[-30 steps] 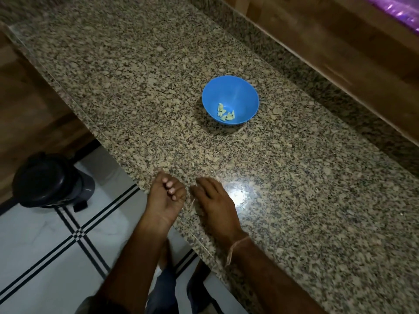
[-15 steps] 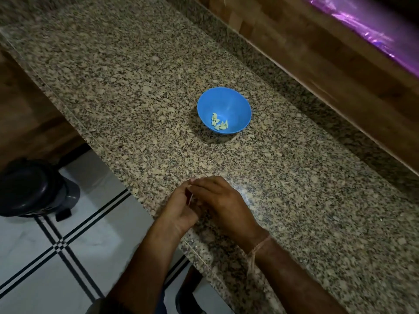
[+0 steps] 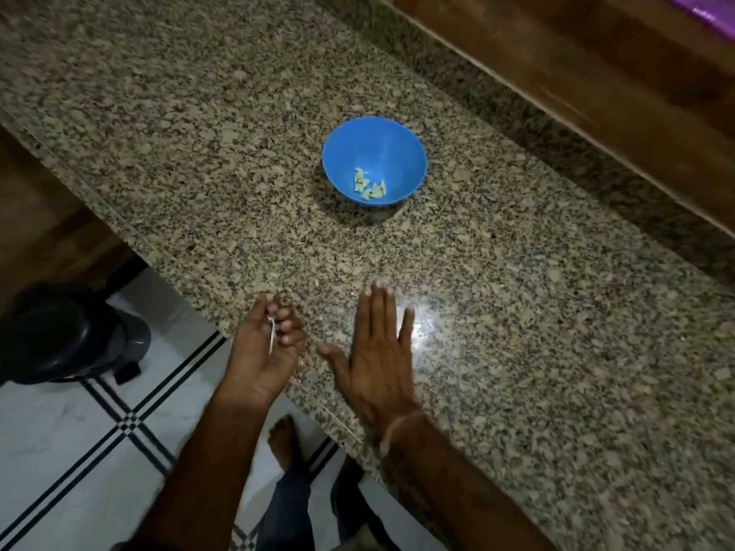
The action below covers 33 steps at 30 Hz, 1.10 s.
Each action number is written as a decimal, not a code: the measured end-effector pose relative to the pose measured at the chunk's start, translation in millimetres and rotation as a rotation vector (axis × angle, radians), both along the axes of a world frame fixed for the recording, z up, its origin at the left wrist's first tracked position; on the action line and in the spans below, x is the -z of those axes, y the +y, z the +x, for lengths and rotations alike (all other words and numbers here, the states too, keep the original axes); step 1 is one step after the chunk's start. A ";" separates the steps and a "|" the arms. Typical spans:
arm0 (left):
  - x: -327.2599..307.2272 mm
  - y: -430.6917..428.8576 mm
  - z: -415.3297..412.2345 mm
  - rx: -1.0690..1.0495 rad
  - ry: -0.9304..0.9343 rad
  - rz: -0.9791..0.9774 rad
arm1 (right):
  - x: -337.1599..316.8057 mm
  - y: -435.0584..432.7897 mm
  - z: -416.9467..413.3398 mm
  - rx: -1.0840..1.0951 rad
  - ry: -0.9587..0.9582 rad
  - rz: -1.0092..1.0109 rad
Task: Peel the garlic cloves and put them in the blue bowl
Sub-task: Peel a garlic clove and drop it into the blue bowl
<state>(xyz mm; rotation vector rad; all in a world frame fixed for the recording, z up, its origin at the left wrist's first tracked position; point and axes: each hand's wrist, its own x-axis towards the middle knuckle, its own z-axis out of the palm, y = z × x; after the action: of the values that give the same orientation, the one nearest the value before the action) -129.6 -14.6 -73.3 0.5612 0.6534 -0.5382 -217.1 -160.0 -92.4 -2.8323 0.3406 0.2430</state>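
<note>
A blue bowl [image 3: 374,153] stands on the granite counter [image 3: 517,351] and holds several pale peeled garlic cloves [image 3: 370,186]. At the counter's near edge my left hand [image 3: 264,347] lies palm up with curled fingers, holding a thin pale scrap of garlic skin [image 3: 271,336]. Just to its right, my right hand [image 3: 376,355] lies flat on the counter, palm down with straight fingers, holding nothing. Both hands are well short of the bowl.
A dark round bin [image 3: 59,336] stands on the tiled floor [image 3: 59,451] to the left, below the counter. A wooden ledge [image 3: 596,73] runs along the counter's far side. My bare foot [image 3: 284,443] shows below the counter edge.
My hands were together at the counter edge half a second ago; they have since parted. The right hand has flattened on the counter and the left has turned palm up with the skin scrap.
</note>
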 end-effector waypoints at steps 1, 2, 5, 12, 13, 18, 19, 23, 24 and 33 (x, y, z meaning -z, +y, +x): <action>-0.2 -0.6 -0.3 -0.005 -0.002 0.006 | 0.0 -0.7 13.3 -0.022 -0.012 0.020; -1.7 -1.6 -0.5 -0.004 -0.004 0.010 | -1.3 -5.3 20.3 -0.048 -0.031 0.055; -0.9 1.4 -2.3 0.008 -0.017 -0.016 | -8.6 -17.0 -0.3 -0.059 -0.026 0.176; -2.1 -1.4 -8.9 0.007 -0.013 0.001 | 12.3 10.7 16.9 0.077 -0.028 0.022; -3.0 -2.0 -9.2 0.011 -0.008 0.003 | 11.9 5.5 31.5 0.114 -0.027 0.019; -7.2 2.1 -12.8 0.007 -0.001 -0.019 | -0.9 -14.5 40.0 0.036 -0.122 0.064; -7.2 3.9 -13.6 0.002 -0.005 -0.028 | -7.4 -8.6 27.0 -0.066 -0.164 0.095; -5.4 12.8 -18.9 -0.023 0.015 0.006 | 0.5 9.0 -18.5 -0.518 -0.166 0.031; -5.6 15.2 -20.0 -0.029 0.015 0.020 | 6.0 5.4 -17.3 -0.553 -0.163 0.004; -12.6 3.2 -15.4 0.000 0.037 0.002 | 3.2 -43.3 6.6 -0.146 -0.119 0.014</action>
<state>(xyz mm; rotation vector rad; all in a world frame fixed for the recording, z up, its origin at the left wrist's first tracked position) -145.0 -11.4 -60.7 0.5538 0.6885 -0.5488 -210.6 -203.3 -95.6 -2.8446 0.1063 0.1051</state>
